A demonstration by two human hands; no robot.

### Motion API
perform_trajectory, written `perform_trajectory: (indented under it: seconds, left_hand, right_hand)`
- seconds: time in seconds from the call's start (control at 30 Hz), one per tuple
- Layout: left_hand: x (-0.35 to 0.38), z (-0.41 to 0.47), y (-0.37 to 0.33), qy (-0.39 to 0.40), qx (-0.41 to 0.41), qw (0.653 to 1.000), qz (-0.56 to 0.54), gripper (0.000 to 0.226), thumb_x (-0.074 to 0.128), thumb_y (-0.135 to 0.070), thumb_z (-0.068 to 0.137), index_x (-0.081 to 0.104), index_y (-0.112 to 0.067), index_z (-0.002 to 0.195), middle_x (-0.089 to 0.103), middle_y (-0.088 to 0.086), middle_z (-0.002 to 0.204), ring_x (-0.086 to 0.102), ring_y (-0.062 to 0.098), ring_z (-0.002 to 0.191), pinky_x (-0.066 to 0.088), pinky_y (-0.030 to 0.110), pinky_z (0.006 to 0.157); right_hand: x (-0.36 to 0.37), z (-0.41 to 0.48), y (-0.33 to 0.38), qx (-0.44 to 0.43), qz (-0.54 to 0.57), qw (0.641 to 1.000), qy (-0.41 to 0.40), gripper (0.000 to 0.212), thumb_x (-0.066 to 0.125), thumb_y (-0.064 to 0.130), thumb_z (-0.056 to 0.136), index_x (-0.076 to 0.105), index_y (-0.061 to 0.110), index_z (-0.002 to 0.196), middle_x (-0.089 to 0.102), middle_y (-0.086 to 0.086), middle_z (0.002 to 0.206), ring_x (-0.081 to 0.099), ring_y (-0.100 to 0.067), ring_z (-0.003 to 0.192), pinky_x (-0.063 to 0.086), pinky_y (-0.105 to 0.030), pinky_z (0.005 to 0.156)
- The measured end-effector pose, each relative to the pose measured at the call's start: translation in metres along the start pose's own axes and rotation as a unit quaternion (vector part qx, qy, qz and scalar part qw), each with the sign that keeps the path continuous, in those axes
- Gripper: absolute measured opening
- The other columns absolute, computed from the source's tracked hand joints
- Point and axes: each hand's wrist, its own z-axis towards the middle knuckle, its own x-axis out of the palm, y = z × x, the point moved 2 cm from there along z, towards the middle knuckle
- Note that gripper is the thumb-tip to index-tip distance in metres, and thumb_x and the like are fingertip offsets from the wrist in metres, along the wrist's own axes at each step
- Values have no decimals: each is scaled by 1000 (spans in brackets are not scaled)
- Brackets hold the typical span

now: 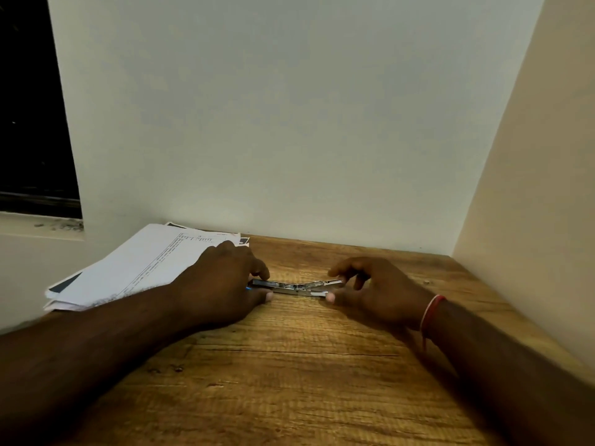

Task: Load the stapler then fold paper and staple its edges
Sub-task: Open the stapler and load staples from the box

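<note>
stapler [294, 287] splayed open, stiff metal, likely light, slippery | left hand [222, 281] pinches one end | right hand [373, 291] pinches other end

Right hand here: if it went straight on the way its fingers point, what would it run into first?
The right hand points leftward and already pinches the right end of the opened stapler, so that comes first. Beyond it, probably the left hand, which grips the other end. Depth is unclear from this one view.
</note>
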Motion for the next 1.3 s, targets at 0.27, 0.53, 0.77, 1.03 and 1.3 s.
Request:
perform_trajectory:
  seconds: [0.27, 0.53, 0.77, 1.03, 1.3]
  left_hand:
    - [8, 5, 8, -13, 4, 999, -34, 21, 78, -59, 96, 74, -41, 105, 69, -16, 111, 58, 14, 111, 52, 39, 98]
    - [1, -2, -9, -59, 47, 975, -208, 13, 78, -47, 102, 69, -38, 105, 71, -20, 97, 63, -2, 92, 47, 20, 75]
    - [3, -8, -25, -105, 55, 939, -323, 22, 84, -49, 97, 74, -30, 99, 76, -5, 88, 70, 16, 84, 57, 30, 72]
    - [-4, -17, -30, -108, 98, 940, -308, 17, 84, -47, 99, 76, -32, 96, 77, -7, 81, 71, 16, 79, 58, 43, 74]
    - [-4, -17, -30, -99, 119, 941, -301, 4, 87, -29, 98, 84, -30, 100, 81, -8, 79, 75, 19, 76, 59, 47, 73]
  right_hand:
    - [12, 0, 6, -12, 72, 997, -33, 9, 86, 30, 93, 81, 24, 94, 80, -5, 81, 64, -5, 59, 51, -25, 56]
    - [15, -3, 16, -66, 190, 978, -59, 4, 82, 25, 97, 85, 28, 98, 78, -12, 88, 65, -18, 71, 52, -38, 67]
    - [24, -12, 41, -178, 98, 977, -68, 9, 77, 30, 100, 84, 31, 105, 82, 11, 92, 76, -13, 76, 60, -23, 64]
    - [21, -21, 55, -243, 38, 964, -103, 10, 79, 30, 98, 85, 25, 104, 79, 13, 84, 76, -10, 72, 63, -28, 64]
    - [19, -24, 55, -296, -35, 947, -124, 13, 80, 17, 98, 85, 26, 106, 76, 17, 86, 74, -6, 77, 61, -33, 67]
